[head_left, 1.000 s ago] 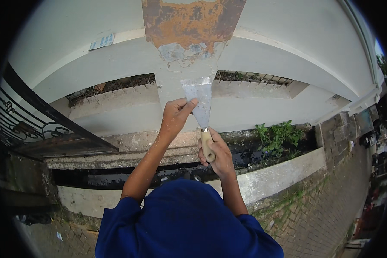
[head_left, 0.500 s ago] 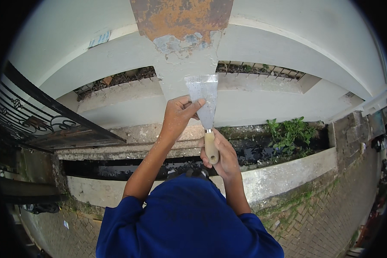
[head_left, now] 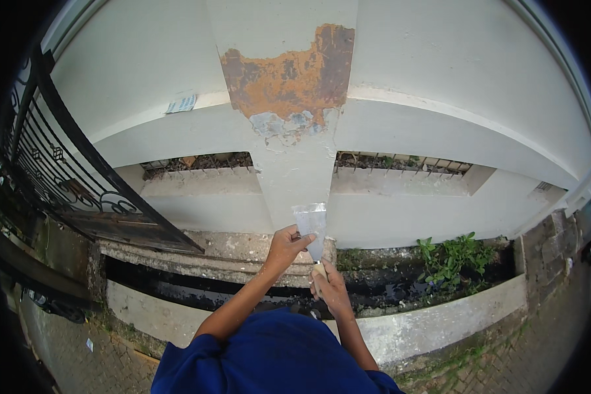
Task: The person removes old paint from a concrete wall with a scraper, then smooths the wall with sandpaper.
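A paint scraper (head_left: 312, 230) with a wide metal blade and a pale handle points away from me, blade uppermost in the picture. My left hand (head_left: 286, 248) pinches the blade from its left side, thumb lying across the face. Around the handle are the fingers of my right hand (head_left: 333, 290), which cover most of it. Beyond the blade rises a whitish wall pillar (head_left: 295, 174). Higher up on it is a bare patch (head_left: 289, 82) of orange and grey-brown, with flaking grey paint along its lower edge.
A ditch of dark water (head_left: 203, 295) runs below me, with a concrete edge (head_left: 440, 322) on the near side. Green plants (head_left: 454, 261) grow in it at right. A black iron gate (head_left: 85, 177) stands at left. Wall openings (head_left: 400, 163) with short bars flank the pillar.
The view has tilted up, so the wall patch shows more fully and my hands sit lower in the picture. My right-hand fingers now wrap further over the scraper's handle.
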`<state>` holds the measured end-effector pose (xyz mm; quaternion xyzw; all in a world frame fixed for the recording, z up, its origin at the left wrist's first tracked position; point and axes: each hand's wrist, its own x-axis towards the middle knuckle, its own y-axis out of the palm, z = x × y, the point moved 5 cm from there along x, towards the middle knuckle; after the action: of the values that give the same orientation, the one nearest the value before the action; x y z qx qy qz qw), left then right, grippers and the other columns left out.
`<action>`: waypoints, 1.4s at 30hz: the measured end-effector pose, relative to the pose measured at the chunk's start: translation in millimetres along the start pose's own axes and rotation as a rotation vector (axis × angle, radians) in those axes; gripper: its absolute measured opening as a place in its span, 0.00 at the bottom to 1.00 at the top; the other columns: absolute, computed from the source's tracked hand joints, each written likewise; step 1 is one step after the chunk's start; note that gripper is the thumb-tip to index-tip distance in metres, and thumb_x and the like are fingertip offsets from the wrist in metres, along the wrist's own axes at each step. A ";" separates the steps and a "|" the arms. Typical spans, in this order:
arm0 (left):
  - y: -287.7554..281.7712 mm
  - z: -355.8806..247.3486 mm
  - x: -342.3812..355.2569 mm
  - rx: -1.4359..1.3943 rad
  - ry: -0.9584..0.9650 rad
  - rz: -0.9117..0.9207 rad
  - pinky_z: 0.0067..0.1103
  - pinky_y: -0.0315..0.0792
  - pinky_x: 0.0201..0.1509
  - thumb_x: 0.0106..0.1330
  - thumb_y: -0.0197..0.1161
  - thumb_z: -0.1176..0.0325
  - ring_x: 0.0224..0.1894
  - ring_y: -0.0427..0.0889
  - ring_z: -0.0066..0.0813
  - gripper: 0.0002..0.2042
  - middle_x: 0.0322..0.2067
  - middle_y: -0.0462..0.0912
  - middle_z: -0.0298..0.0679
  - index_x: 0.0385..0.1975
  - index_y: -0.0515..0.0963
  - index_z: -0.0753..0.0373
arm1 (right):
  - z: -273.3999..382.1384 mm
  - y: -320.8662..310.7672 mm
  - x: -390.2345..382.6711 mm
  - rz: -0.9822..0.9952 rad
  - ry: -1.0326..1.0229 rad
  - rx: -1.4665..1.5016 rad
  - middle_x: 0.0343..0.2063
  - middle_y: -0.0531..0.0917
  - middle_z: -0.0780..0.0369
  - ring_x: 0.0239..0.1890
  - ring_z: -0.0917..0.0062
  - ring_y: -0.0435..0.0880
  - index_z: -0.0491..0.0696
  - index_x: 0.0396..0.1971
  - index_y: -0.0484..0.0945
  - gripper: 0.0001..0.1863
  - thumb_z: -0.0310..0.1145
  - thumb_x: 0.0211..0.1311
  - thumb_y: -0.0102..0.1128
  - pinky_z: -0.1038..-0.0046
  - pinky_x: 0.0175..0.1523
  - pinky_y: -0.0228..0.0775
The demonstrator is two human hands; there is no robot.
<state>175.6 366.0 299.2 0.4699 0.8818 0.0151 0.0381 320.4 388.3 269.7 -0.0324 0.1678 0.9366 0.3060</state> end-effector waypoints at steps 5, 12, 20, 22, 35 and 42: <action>5.2 -4.6 9.3 0.111 0.077 0.036 0.16 0.69 0.33 0.59 0.61 0.67 0.29 0.75 0.17 0.12 0.28 0.81 0.36 0.37 0.77 0.70 | -1.0 -4.6 4.9 -0.038 -0.017 0.066 0.24 0.73 0.66 0.18 0.86 0.70 0.46 0.59 0.58 0.23 0.30 0.64 0.46 0.83 0.19 0.60; -25.4 -47.9 55.3 0.466 0.331 0.001 0.24 0.72 0.38 0.63 0.55 0.58 0.33 0.79 0.29 0.18 0.32 0.81 0.45 0.43 0.74 0.68 | 14.8 -10.6 28.0 -0.070 -0.053 0.106 0.20 0.71 0.66 0.14 0.85 0.67 0.45 0.57 0.60 0.22 0.33 0.65 0.45 0.83 0.16 0.57; -116.2 -177.3 118.7 1.031 0.947 -0.563 0.38 0.58 0.59 0.53 0.61 0.68 0.57 0.60 0.50 0.25 0.55 0.62 0.50 0.53 0.66 0.64 | 36.1 -1.2 57.9 -0.124 -0.136 0.034 0.21 0.72 0.66 0.14 0.85 0.68 0.43 0.54 0.62 0.20 0.33 0.65 0.46 0.83 0.14 0.57; -139.4 -199.4 130.8 1.101 1.024 -0.606 0.40 0.57 0.60 0.53 0.60 0.67 0.59 0.57 0.52 0.27 0.56 0.60 0.51 0.55 0.64 0.63 | 36.7 8.8 69.8 -0.145 -0.133 -0.007 0.22 0.72 0.66 0.14 0.86 0.68 0.43 0.54 0.63 0.19 0.33 0.65 0.46 0.83 0.14 0.58; -167.8 -212.4 196.9 1.548 1.378 -0.482 0.38 0.46 0.67 0.60 0.52 0.59 0.67 0.50 0.39 0.26 0.64 0.54 0.43 0.59 0.63 0.60 | 127.3 92.4 169.5 -0.198 -0.469 -0.122 0.22 0.72 0.66 0.14 0.89 0.66 0.45 0.64 0.49 0.31 0.29 0.63 0.48 0.84 0.16 0.58; -170.3 -216.3 192.8 1.431 1.488 -0.507 0.33 0.61 0.59 0.56 0.57 0.61 0.63 0.58 0.41 0.23 0.60 0.63 0.40 0.53 0.70 0.60 | 158.5 124.1 220.8 -0.265 -0.676 -0.080 0.23 0.72 0.65 0.15 0.89 0.68 0.47 0.65 0.47 0.31 0.31 0.65 0.46 0.85 0.16 0.60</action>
<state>-90.1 433.0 493.8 0.0580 0.5592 -0.2318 -0.7938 75.5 471.6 419.5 0.2457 0.0146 0.8525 0.4612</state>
